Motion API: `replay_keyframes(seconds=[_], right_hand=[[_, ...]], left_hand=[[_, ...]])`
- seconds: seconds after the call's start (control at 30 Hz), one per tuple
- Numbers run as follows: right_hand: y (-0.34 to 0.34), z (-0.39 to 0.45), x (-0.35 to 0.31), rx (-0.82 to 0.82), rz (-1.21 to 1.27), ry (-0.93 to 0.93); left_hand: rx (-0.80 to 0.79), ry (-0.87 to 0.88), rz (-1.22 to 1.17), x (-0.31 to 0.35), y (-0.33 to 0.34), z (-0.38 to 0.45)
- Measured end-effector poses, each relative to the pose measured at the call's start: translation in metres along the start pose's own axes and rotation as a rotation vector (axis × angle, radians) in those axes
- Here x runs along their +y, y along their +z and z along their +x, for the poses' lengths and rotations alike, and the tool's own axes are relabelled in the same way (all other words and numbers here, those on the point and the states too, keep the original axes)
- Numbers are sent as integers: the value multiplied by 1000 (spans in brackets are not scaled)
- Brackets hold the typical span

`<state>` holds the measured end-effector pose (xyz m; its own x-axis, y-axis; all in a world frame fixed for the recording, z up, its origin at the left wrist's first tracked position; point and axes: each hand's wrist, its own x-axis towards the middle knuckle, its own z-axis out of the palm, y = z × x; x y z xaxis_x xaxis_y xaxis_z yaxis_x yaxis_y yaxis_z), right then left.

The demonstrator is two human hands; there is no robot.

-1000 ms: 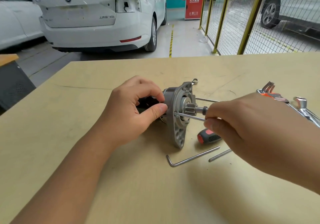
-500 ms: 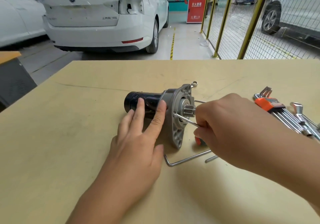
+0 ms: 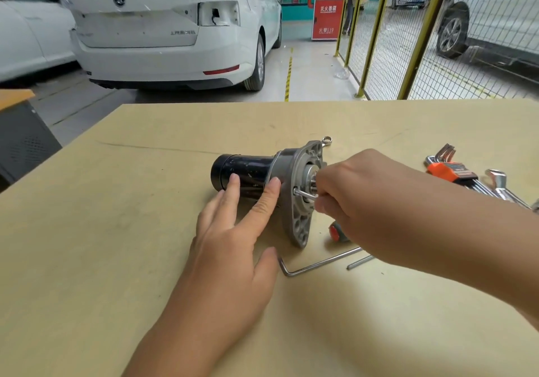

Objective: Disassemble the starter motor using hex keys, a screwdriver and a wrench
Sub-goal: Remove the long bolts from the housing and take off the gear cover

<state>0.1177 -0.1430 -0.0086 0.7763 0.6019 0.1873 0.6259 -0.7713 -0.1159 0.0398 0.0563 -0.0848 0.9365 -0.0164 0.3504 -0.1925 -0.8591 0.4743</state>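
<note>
Starter motor [image 3: 262, 172] lies on its side near the middle of the tan worktop [image 3: 116, 230], black cylindrical body pointing left, grey cast mounting flange [image 3: 300, 210] facing right and resting on its lower edge.

Left hand [image 3: 233, 260]: fingers straight, spread slightly, fingertips [image 3: 272, 185] pressing against the black body just behind the flange. Nothing gripped; it steadies the motor only. Thumb lies out to the right, close to the bend of a loose key.

Right hand [image 3: 358, 198]: fingers curled round a small hex key [image 3: 304, 194], whose short silver shaft runs from the fist into a screw hole on the flange face, just below the pinion shaft. The key's far end is hidden in the fist.

Other items on the worktop:
- Large L-shaped hex key [image 3: 318, 264], loose, lying in front of the flange, bend toward the left hand.
- Second thin metal rod [image 3: 360, 262] just to its right (only a short length shows below the right forearm; type not clear).
- Screwdriver handle [image 3: 335, 232], red and black, mostly covered by the right hand.
- Wrench ring end [image 3: 326, 139] showing behind the flange top.
- Hex key set in an orange holder [image 3: 446, 171] at right, with chrome wrenches [image 3: 500, 184] beside it.

Background: white car [image 3: 163, 26] parked beyond the worktop; yellow-framed mesh fence [image 3: 408, 41] at right.
</note>
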Motion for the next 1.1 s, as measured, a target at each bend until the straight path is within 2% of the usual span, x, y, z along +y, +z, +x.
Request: replay_keyframes(seconds=[0.1, 0.3, 0.47, 0.57, 0.73, 0.83, 0.9, 1.1], right_hand=[[0, 0, 0, 15, 37, 15], [-18, -8, -13, 5, -6, 68], [-39, -22, 2, 196, 166, 209], [-31, -28, 12, 289, 272, 254], [-14, -31, 10, 388, 388, 213], [-2, -26, -6, 424, 412, 108], [4, -22, -15, 431, 387, 56], [10, -18, -41, 467, 264, 27]], left_hand=[[49, 0, -33, 0, 0, 0], [-44, -40, 12, 6, 3, 0], [34, -32, -131, 2, -4, -1], [13, -42, -65, 7, -3, 0], [24, -36, -82, 1, -2, 1], [72, -54, -116, 1, -3, 0], [97, -37, -125, 3, -3, 1], [24, -94, -164, 6, -5, 1]])
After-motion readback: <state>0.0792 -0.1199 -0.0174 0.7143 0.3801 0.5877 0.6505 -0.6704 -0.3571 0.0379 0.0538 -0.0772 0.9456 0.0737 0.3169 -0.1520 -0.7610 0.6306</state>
